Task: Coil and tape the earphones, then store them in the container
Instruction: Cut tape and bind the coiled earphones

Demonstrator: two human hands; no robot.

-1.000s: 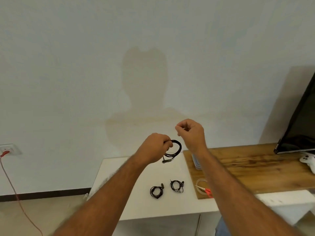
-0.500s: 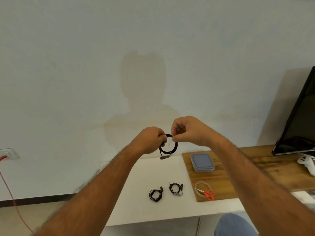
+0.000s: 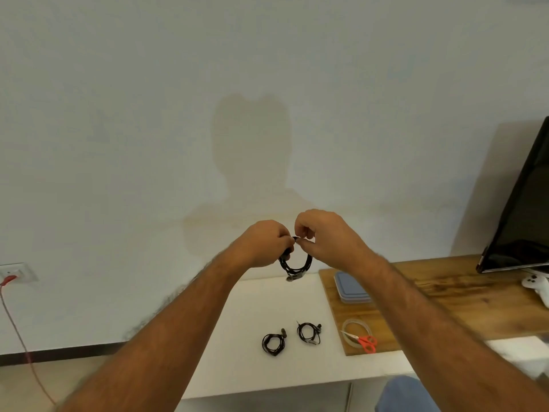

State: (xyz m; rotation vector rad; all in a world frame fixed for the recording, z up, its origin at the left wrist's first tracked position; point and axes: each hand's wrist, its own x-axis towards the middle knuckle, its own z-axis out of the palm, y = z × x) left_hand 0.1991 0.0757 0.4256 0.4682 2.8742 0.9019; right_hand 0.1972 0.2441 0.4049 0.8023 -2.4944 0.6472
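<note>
Coiled earphones (image 3: 295,264) held up over the white table (image 3: 252,370): left hand (image 3: 264,243) gripping the loop to keep it wound, right hand (image 3: 320,236) pinching its top, probably pressing tape. 2 finished coils (image 3: 273,344) lying below. Lidded container (image 3: 352,287) waiting on wooden board (image 3: 460,295), near tape roll (image 3: 353,328) and scissors (image 3: 367,342).

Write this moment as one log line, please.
left hand: grips earphone coil | right hand: pinches coil top | held above white table | container: lid on | stage: coiling or taping
</note>
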